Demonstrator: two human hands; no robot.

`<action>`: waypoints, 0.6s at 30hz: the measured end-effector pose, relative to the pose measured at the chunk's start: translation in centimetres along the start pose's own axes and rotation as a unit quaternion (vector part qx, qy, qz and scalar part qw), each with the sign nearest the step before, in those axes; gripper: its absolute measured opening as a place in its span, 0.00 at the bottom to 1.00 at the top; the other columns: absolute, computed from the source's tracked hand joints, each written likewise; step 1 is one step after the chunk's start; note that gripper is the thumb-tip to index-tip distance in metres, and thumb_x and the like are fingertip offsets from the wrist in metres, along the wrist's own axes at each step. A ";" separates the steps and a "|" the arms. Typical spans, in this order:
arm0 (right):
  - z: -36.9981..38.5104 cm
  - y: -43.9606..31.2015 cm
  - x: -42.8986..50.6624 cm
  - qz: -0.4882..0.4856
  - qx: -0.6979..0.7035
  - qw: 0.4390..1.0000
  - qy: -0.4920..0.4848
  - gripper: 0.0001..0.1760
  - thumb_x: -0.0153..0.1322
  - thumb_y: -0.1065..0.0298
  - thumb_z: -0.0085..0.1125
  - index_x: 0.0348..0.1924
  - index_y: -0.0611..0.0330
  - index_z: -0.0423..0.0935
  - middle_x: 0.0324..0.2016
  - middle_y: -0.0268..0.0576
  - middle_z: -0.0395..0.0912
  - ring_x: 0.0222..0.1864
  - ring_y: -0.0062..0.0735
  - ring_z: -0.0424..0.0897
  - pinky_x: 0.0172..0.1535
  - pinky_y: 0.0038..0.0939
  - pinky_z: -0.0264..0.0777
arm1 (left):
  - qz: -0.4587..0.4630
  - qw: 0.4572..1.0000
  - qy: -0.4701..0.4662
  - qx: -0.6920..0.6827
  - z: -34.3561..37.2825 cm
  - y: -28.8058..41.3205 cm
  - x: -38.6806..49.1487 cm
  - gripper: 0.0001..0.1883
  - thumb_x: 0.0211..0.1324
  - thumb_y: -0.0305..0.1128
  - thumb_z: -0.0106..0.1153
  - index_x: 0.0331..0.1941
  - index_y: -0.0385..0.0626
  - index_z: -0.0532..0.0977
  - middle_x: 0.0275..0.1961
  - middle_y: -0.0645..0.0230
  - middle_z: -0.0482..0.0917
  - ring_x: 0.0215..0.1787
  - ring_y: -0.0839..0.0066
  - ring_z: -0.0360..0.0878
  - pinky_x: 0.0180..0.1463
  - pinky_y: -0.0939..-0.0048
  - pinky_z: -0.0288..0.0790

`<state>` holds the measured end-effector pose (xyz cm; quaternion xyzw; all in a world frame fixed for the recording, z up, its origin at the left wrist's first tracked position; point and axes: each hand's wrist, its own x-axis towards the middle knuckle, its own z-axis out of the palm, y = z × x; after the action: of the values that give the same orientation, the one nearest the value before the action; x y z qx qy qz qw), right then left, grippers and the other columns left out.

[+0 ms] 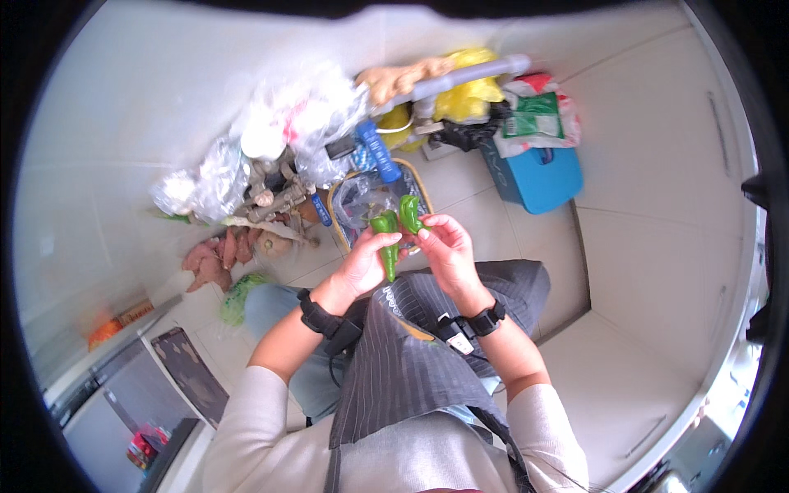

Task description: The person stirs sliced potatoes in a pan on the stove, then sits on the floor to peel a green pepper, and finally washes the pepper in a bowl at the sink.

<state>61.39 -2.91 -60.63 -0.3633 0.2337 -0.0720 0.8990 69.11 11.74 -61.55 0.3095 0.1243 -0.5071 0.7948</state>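
My left hand (365, 262) holds a long green pepper (388, 249), its tapered tip pointing down towards my lap. Between the fingertips of my right hand (449, 251) is a second green pepper piece (410, 214), shorter and bent; whether it is whole or a broken half I cannot tell. Both hands are close together over the near rim of a trash bin (420, 174) with a yellowish edge. Inside the bin lies a crumpled clear plastic bag (363, 200). A striped dark apron (394, 370) covers my lap below the hands.
Left on the floor are sweet potatoes (212, 259), a pumpkin-like squash (271, 244) and a green plastic bag (240, 299). Clear plastic bags (308, 111), pipes (456, 80) and a yellow bag (471, 92) line the wall. A blue box (542, 179) stands right, beside white cabinets (666, 246).
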 end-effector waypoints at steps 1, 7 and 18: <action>1.0 -1.3 -1.2 0.015 0.069 0.998 0.002 0.10 0.69 0.82 0.56 0.42 0.60 0.74 0.46 0.39 0.76 0.44 0.27 0.77 0.49 0.27 0.72 | 0.008 1.000 -0.010 -0.023 2.7 0.3 -0.8 0.19 0.57 0.27 0.56 0.54 0.46 0.71 0.49 0.68 0.77 0.50 0.76 0.75 0.51 0.70 0.70; 6.0 -9.8 -8.0 -0.057 0.036 0.996 0.065 0.13 0.71 0.79 0.54 0.49 0.62 0.70 0.50 0.43 0.74 0.46 0.27 0.75 0.47 0.30 0.74 | 0.016 0.999 0.006 0.034 16.3 1.9 -4.9 0.15 0.56 0.25 0.60 0.48 0.46 0.73 0.44 0.72 0.78 0.44 0.80 0.75 0.47 0.73 0.69; 10.5 -31.4 -22.2 -0.063 -0.363 0.918 0.143 0.10 0.68 0.73 0.60 0.42 0.65 0.76 0.40 0.44 0.81 0.38 0.28 0.82 0.41 0.28 0.77 | -0.166 0.968 -0.028 0.184 37.4 2.6 -10.0 0.14 0.57 0.29 0.61 0.47 0.47 0.74 0.41 0.67 0.82 0.39 0.81 0.78 0.32 0.81 0.67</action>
<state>48.05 -12.51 -24.29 -0.6649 0.3463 -0.0898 0.6557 62.49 -3.28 -26.43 0.4112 0.0561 -0.6545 0.6320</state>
